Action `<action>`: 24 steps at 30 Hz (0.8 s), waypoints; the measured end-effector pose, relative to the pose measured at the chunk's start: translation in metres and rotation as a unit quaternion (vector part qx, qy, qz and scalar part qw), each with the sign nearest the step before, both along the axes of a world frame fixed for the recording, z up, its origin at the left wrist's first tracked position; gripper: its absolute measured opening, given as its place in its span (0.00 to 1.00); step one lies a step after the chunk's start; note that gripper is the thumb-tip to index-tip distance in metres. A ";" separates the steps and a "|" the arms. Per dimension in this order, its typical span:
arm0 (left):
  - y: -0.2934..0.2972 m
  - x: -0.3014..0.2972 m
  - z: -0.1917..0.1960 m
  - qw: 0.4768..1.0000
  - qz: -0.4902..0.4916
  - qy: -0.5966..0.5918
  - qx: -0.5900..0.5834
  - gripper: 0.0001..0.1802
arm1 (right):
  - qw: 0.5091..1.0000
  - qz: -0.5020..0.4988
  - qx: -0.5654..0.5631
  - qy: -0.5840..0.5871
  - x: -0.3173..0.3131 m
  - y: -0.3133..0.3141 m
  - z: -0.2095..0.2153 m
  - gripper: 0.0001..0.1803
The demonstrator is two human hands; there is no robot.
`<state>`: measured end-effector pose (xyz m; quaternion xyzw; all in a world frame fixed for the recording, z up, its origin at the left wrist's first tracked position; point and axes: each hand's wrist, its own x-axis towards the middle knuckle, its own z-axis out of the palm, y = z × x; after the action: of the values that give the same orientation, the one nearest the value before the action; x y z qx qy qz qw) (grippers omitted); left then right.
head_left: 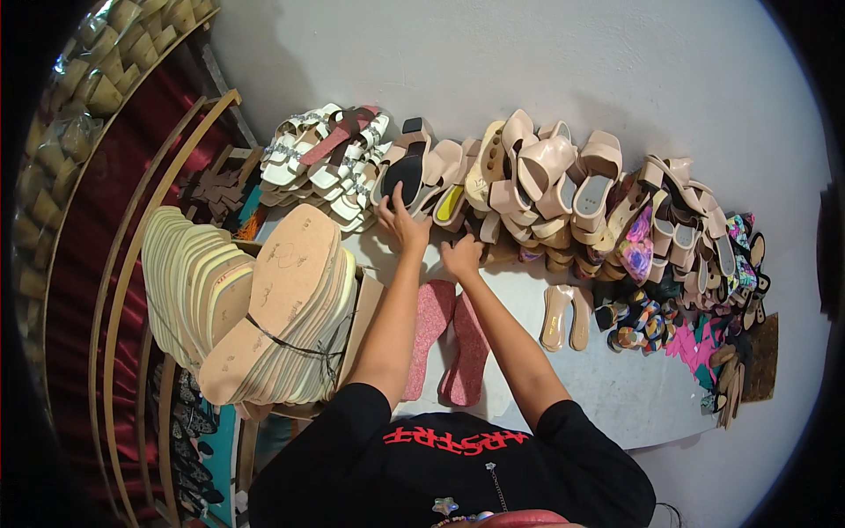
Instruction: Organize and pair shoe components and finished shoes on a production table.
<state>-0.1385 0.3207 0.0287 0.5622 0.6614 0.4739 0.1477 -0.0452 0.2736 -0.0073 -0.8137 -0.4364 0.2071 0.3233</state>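
Observation:
My left hand (406, 229) is at the near end of a sandal with a black insole (403, 179), its fingers reaching onto the insole and closed around that end. The sandal sits among the row of shoes against the wall. My right hand (461, 257) is just right of it with its fingers curled; what they hold, if anything, is hidden. A beige sandal with a yellow insole (449, 205) lies just beyond my right hand. Below my hands, between my forearms, rest glittery pink sole pieces (429, 330), with another pink pair (466, 352) beside them.
On my left stands a box (368, 304) packed with cream and tan insoles (295, 264), some tied with black cord. White sandals (304, 154) are heaped behind it. Beige sandals (546, 167) line the wall, with patterned pairs (647, 321) and clear-strapped sandals (556, 317) at right. Wooden rails (106, 290) flank the left.

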 end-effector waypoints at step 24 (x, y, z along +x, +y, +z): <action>0.043 0.012 0.018 0.975 0.051 0.138 -0.165 0.45 | 0.990 -0.023 0.046 0.131 -0.001 0.088 0.014 0.25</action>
<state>-0.1261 0.3641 0.0464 0.5554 0.7725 0.2830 0.1213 -0.0462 0.3615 0.0070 -0.7731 -0.3809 0.2844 0.4199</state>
